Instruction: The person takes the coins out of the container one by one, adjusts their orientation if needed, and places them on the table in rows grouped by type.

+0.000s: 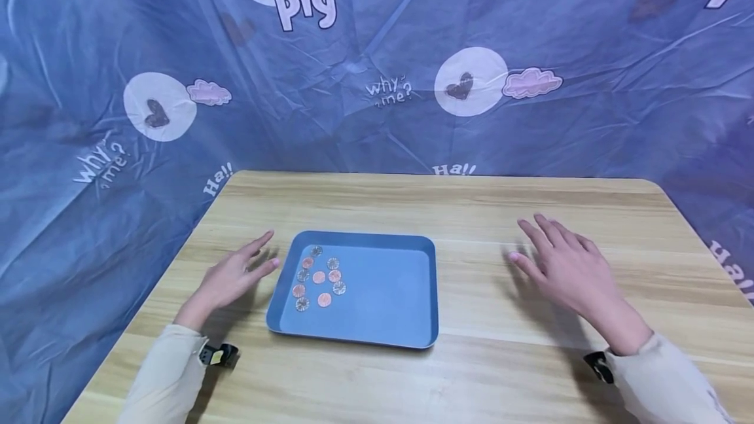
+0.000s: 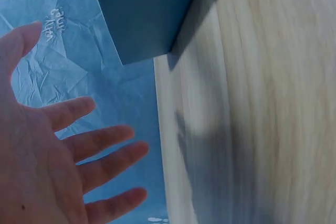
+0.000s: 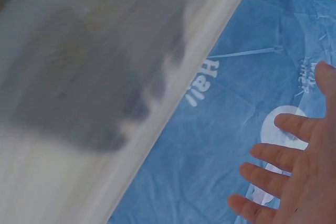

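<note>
Coppery and silvery coins [image 1: 319, 277] lie in a blue tray [image 1: 385, 293]. Left hand [image 1: 226, 280] near, right hand [image 1: 570, 273] farther off, both with fingers [image 2: 105, 139] spread.

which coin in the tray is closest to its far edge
The silver-coloured coin at the top of the group in the head view; the other coins all lie farther from that edge of the blue tray.
</note>
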`<move>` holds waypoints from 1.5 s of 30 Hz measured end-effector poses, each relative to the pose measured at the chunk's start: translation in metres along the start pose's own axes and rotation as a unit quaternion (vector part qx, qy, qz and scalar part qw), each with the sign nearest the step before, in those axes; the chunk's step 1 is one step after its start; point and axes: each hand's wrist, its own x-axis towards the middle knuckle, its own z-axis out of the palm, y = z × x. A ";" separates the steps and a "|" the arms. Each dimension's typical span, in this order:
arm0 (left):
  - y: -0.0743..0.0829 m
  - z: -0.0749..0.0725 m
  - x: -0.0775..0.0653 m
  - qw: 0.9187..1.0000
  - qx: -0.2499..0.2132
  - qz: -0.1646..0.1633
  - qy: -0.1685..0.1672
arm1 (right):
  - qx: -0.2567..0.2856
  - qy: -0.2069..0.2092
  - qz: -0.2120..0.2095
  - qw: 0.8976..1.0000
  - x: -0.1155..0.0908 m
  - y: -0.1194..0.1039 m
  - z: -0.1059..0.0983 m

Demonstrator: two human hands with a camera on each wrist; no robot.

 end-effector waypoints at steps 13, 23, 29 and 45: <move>-0.004 0.013 0.005 0.971 -0.214 0.015 -0.104 | 0.078 0.016 -0.066 0.995 0.028 -0.039 -0.007; -0.009 0.016 0.010 0.948 -0.279 -0.015 -0.153 | 0.114 0.012 -0.127 0.985 0.055 -0.081 -0.013; -0.016 0.018 0.010 0.947 -0.280 0.008 -0.160 | 0.145 -0.003 -0.147 0.978 0.065 -0.109 -0.015; -0.031 0.017 0.010 0.933 -0.296 0.033 -0.202 | 0.229 -0.070 -0.189 0.952 0.080 -0.171 -0.012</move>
